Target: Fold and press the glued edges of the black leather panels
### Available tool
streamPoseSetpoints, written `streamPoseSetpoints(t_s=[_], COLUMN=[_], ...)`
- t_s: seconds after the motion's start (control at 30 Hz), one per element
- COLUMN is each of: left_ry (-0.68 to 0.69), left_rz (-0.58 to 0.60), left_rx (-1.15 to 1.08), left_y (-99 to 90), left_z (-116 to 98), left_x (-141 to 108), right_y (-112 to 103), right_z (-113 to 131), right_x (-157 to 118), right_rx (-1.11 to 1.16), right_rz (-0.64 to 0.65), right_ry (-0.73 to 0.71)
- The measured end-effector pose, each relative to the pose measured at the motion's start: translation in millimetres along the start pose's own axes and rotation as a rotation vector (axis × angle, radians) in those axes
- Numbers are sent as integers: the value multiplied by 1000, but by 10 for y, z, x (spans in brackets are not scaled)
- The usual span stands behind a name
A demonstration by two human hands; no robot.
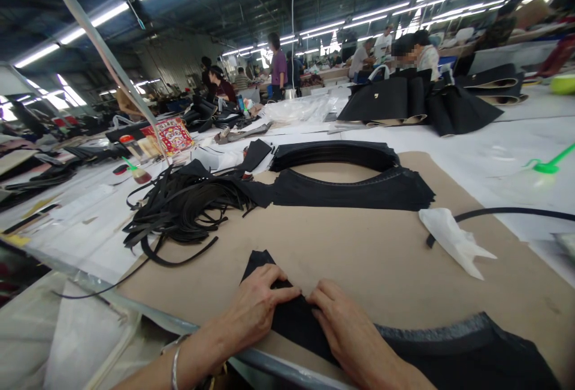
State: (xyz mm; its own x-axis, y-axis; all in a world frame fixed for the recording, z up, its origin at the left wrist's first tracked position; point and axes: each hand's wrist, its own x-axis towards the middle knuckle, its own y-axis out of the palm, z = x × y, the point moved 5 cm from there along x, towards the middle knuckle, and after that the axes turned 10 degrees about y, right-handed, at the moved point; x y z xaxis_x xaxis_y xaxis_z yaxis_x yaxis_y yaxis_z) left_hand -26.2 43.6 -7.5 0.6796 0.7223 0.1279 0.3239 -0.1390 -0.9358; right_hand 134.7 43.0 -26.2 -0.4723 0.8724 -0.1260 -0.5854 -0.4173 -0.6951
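A black fabric piece [299,324] lies at the table's front edge, under both hands. My left hand [260,294] rests on its left part, thumb pointing right and fingers curled on the cloth near its upper edge. Close by on the right, my right hand [339,321] pinches the same edge with thumb and fingertips. Another black piece with a grey curved edge [431,336] lies at the lower right, partly behind my right forearm. Beyond the hands sit stacked curved black pieces [350,189] and a heap of thin black strips [184,210].
Brown board [278,234] covers the near table. A white crumpled cloth [453,240] and a black tube [516,212] lie at the right. Farther back are black bag parts [386,99], a green-tipped bottle [141,174], a red packet [174,136] and several people.
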Motion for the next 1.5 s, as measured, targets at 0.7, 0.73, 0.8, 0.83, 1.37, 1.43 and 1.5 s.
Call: streamPoseSetpoints(t_s=[0.7, 0.73, 0.8, 0.83, 1.37, 1.43, 1.5], left_ry=[118, 118, 129, 140, 249, 266, 269], left_rz=[83, 90, 97, 97, 7, -14, -14], left_rx=[10, 21, 47, 62, 12, 29, 60], left_y=[47, 50, 59, 65, 268, 304, 325], left_z=[-196, -200, -199, -197, -472, -515, -549], left_x=[15, 15, 12, 10, 133, 139, 141], right_y=[-114, -124, -143, -151, -222, -215, -210], right_z=[-157, -160, -175, -189, -240, -244, -248], right_x=[-224, -237, -267, -284, -412, -418, -429], right_rx=[-38, -39, -43, -51, -236, -242, -252], right_rz=[-43, -42, -41, -39, -121, -141, -157], right_ry=[-38, -43, -49, -49, -150, -160, -164])
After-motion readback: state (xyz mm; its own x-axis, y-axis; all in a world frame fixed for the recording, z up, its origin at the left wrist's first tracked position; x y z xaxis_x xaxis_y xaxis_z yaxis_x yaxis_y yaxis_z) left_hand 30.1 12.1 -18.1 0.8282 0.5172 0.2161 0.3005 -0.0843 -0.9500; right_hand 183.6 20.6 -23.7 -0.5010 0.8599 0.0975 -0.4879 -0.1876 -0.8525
